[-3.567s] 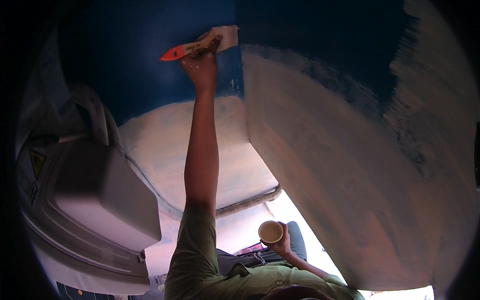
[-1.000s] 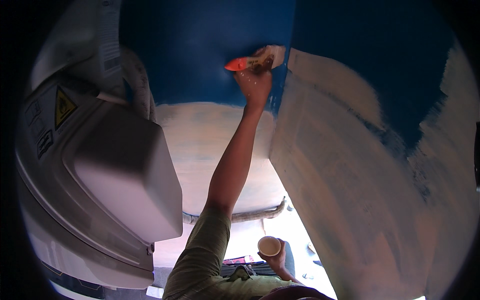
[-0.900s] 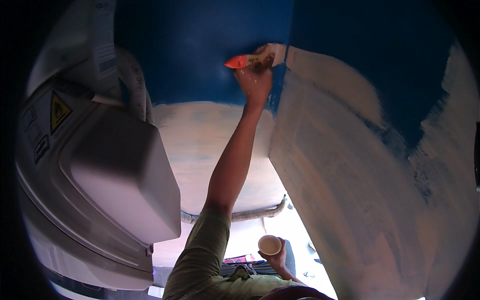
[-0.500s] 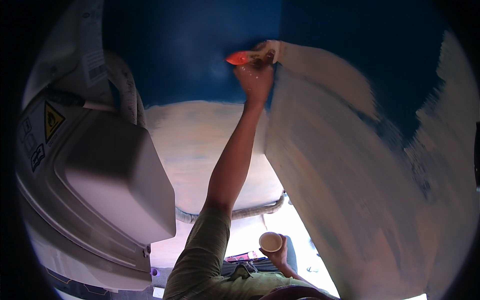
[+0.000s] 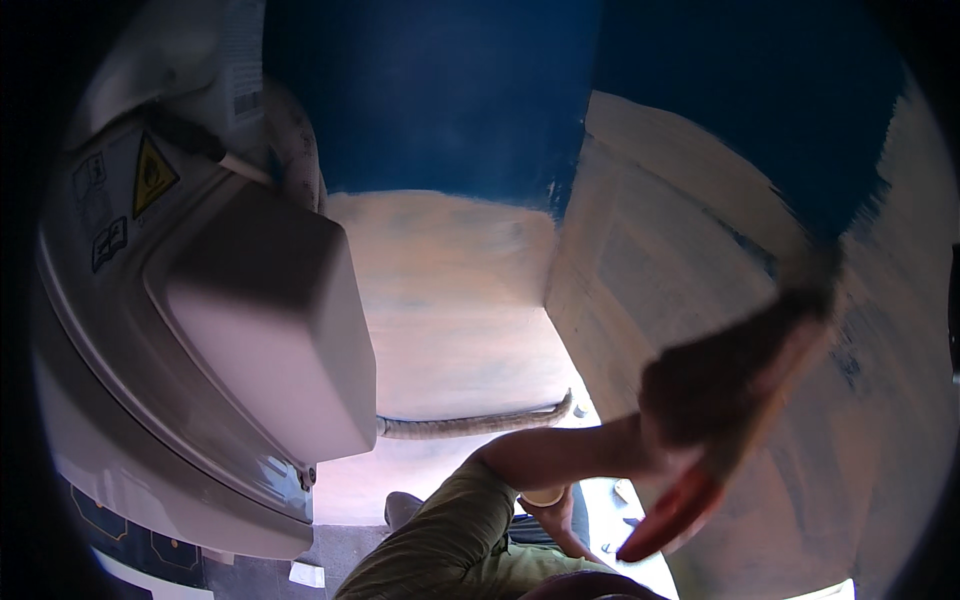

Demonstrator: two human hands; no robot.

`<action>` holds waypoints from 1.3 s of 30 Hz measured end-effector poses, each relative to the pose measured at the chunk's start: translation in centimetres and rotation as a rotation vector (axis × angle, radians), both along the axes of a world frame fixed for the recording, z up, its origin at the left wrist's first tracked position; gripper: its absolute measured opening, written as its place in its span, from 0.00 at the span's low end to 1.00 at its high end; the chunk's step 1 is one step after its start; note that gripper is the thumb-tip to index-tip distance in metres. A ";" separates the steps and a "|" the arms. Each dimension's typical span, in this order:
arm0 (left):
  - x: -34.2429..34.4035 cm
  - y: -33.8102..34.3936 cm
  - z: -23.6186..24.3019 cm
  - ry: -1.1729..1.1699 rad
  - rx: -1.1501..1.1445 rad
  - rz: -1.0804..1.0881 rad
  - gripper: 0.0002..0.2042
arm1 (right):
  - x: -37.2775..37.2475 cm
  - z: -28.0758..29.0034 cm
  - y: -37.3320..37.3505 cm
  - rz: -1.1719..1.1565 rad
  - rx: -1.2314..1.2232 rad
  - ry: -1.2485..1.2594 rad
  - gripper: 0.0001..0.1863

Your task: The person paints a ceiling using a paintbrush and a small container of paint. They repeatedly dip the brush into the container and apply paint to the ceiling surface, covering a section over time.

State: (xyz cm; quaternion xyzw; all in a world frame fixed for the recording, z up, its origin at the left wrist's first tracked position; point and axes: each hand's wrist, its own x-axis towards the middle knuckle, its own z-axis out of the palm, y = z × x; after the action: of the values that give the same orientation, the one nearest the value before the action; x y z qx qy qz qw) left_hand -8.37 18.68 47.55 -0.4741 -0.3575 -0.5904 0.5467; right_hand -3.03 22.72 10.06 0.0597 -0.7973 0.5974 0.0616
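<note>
Left hand point(image 5: 705, 388) gripping blurred paintbrush point(image 5: 722, 464), swung rightward since earlier, right hand point(image 5: 558, 519) clasping cup point(image 5: 543, 496)

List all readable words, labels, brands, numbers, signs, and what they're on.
Yellow triangle sign, flame pictogram: on pale housing; print beneath too small.
Dark book-like pictogram: same housing.
Faint outlined pictogram: same housing, unclear.
Pale label, upper left: print too small.
Brush: blurred, nothing readable.
</note>
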 end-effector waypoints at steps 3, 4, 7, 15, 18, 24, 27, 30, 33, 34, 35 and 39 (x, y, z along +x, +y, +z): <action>3.4 0.3 1.0 -0.069 -0.062 -0.141 0.21 | -1.1 -1.7 0.5 0.006 0.068 0.103 0.51; 3.3 0.4 0.6 -0.118 -0.074 -0.261 0.21 | -1.5 -2.7 0.6 0.017 0.089 0.131 0.51; -2.0 -0.6 -3.1 -0.281 -0.084 -0.612 0.22 | -0.6 -3.6 0.4 0.017 0.179 0.229 0.49; -11.1 -13.3 4.4 -0.295 0.351 0.369 0.11 | -0.9 -3.7 0.0 0.046 0.102 0.103 0.49; -15.8 -16.0 4.7 -0.361 0.352 0.468 0.11 | -0.9 -3.8 -0.2 0.070 0.114 0.154 0.48; -18.0 -16.1 4.6 -0.335 0.303 0.439 0.09 | -1.5 -2.8 0.7 0.065 0.148 0.136 0.48; -18.7 -15.6 4.4 -0.407 0.293 0.532 0.10 | -1.7 -2.8 1.3 0.052 0.098 0.084 0.48; -19.2 -15.3 4.6 -0.409 0.288 0.635 0.10 | -2.1 -2.4 1.6 0.053 0.092 0.091 0.48; -18.4 -14.3 4.1 -0.453 0.255 0.516 0.10 | -1.1 -2.8 1.0 0.033 0.088 0.106 0.47; -18.0 -13.8 4.1 -0.473 0.247 0.549 0.10 | -1.1 -2.8 1.2 0.030 0.084 0.102 0.47; -17.4 -13.2 4.0 -0.493 0.239 0.584 0.10 | -1.2 -2.7 1.3 0.027 0.079 0.100 0.47; -12.2 -9.7 3.6 -0.436 0.195 0.510 0.11 | -1.3 -3.2 0.9 0.014 0.031 0.084 0.48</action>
State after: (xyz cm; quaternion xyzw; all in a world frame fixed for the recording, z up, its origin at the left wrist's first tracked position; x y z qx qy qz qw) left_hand -20.54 8.98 51.16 -0.1779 -0.5148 -0.5534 0.6301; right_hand -4.33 23.66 6.85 0.0912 -0.8027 0.5825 0.0898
